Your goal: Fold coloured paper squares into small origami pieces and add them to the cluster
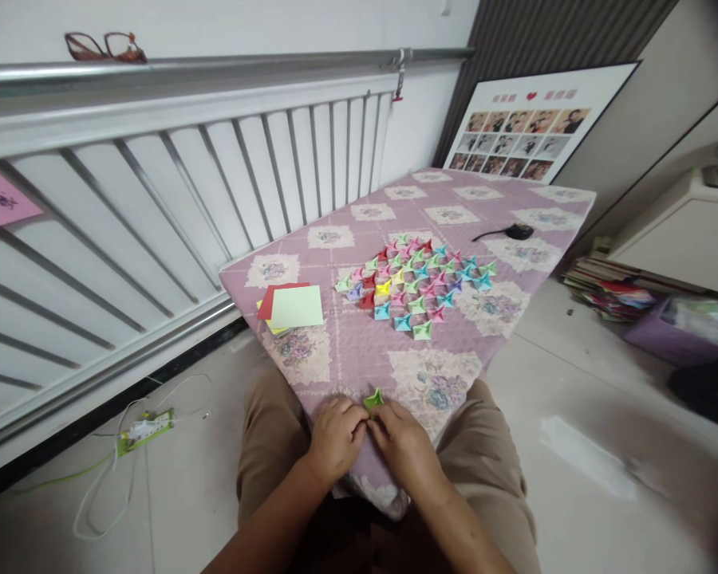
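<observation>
A small green folded paper piece [373, 399] is at the near end of the cloth-covered table, between my two hands. My left hand [337, 434], fingers bent together, touches its lower left side. The fingers of my right hand [404, 442] are closed on its lower right side. Beyond my hands, several small folded paper pieces [417, 304] in green, pink, red, blue and yellow sit in slanting rows. To their left lies a loose stack of square paper sheets [297, 307], pale green on top, with red and yellow edges showing beneath.
The table [359, 359] narrows toward me. A black spoon-like object [518, 231] lies at its far right. White railings [185, 191] run along the left. A power strip [147, 430] with cables is on the floor, and a photo board [530, 127] leans behind.
</observation>
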Demonstrator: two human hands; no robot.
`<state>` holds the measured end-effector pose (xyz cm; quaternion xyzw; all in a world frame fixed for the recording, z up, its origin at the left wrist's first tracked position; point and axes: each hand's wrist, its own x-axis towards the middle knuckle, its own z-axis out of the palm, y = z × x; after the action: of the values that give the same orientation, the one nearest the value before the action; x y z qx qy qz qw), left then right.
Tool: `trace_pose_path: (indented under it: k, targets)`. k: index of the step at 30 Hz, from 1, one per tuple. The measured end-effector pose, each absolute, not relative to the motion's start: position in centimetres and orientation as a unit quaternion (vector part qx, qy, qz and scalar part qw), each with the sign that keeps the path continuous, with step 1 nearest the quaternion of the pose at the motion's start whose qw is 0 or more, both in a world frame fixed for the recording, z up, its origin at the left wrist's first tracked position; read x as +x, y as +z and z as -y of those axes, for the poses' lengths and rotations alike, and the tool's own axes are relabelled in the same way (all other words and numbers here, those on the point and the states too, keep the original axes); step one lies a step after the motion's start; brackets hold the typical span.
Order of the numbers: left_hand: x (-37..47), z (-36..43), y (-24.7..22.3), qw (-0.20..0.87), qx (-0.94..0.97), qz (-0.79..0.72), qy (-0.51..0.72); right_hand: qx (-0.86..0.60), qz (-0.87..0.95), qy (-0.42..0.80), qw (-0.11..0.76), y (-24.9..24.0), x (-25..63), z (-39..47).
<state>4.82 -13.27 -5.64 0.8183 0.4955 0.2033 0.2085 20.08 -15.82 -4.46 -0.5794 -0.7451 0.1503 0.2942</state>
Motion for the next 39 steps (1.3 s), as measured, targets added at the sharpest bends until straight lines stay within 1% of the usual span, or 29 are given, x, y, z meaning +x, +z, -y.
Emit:
trace_pose_path:
  k: [4, 9, 11, 16, 20, 24, 30, 39]
  targets:
    - [4.8, 13.1, -5.9, 0.237, 0.801, -0.494, 0.24, -0.584, 0.743, 0.132, 0.299, -4.9, 20.2, 15.8]
    - [4.8, 11.5, -5.8, 0.292, 0.765, -0.485, 0.307, -0.579, 0.728, 0.133, 0.342, -5.0, 20.8, 15.9]
    - [4.7, 10.1, -5.7, 0.282, 0.764, -0.483, 0.32, -0.583, 0.714, 0.133, 0.364, -4.9, 21.3, 15.7]
    - [4.7, 5.0, -5.6, 0.216, 0.774, -0.487, 0.341, -0.619, 0.652, 0.113, 0.423, -4.3, 24.3, 14.4]
    - [5.3, 2.4, -5.9, 0.146, 0.78, -0.536, 0.289, -0.668, 0.588, 0.091, 0.448, -4.3, 28.8, 12.0]
    - [6.2, 2.5, -6.6, 0.094, 0.785, -0.569, 0.224, -0.727, 0.515, 0.079, 0.447, -4.4, 34.2, 8.4]
    - [6.7, 3.1, -7.0, 0.059, 0.798, -0.567, 0.197, -0.748, 0.505, 0.052, 0.428, -4.4, 40.4, 2.5]
    - [7.2, 2.6, -7.6, 0.039, 0.804, -0.566, 0.177, -0.761, 0.5, 0.013, 0.413, -6.4, 45.4, -4.2]
